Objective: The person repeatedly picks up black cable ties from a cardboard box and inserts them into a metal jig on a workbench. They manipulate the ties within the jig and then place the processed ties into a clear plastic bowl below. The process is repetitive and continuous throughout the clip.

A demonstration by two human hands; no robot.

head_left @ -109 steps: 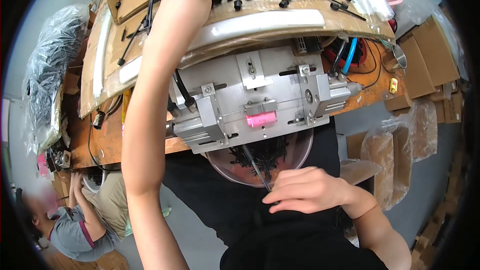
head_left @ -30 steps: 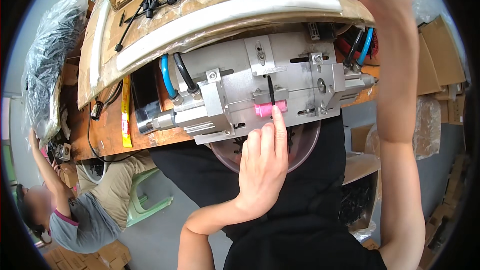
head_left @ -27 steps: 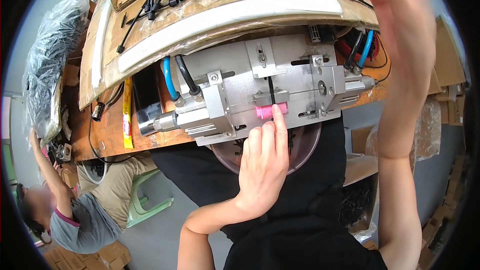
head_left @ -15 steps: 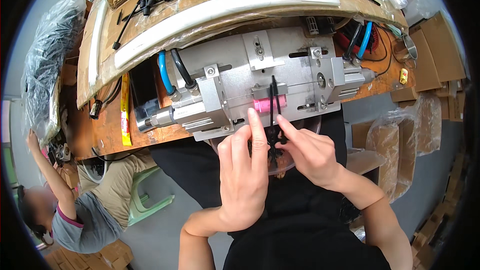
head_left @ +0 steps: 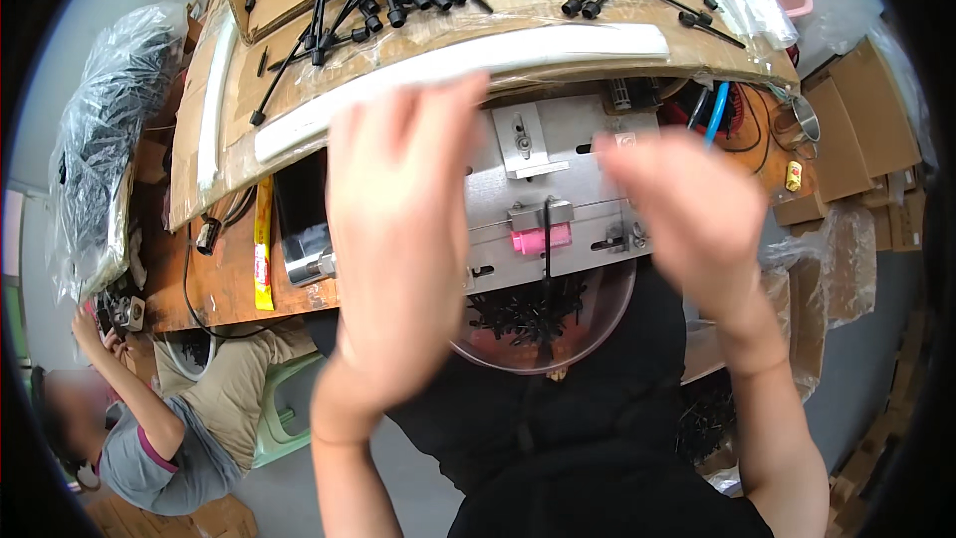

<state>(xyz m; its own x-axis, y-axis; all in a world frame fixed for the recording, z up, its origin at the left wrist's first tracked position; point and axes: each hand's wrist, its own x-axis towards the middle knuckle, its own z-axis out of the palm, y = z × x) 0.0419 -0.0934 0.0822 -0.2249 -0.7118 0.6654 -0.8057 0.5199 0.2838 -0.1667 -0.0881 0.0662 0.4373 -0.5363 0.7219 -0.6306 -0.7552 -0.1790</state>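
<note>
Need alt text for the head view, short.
Both hands, left hand and right hand, are raised open and blurred above a grey metal fixture with a pink block; a thin black rod stands in it over a bowl of black parts.

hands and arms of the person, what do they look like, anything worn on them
Both are bare: no gloves, rings, watch or sleeves show on the left hand or the right hand. The forearms are uncovered down to the picture's lower edge. Both hands are motion-blurred, so fine marks cannot be told.

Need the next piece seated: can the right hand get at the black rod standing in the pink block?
Probably yes. The right hand hovers open just beside the black rod in the pink block, with nothing between them; the left hand stays off to the side.
</note>
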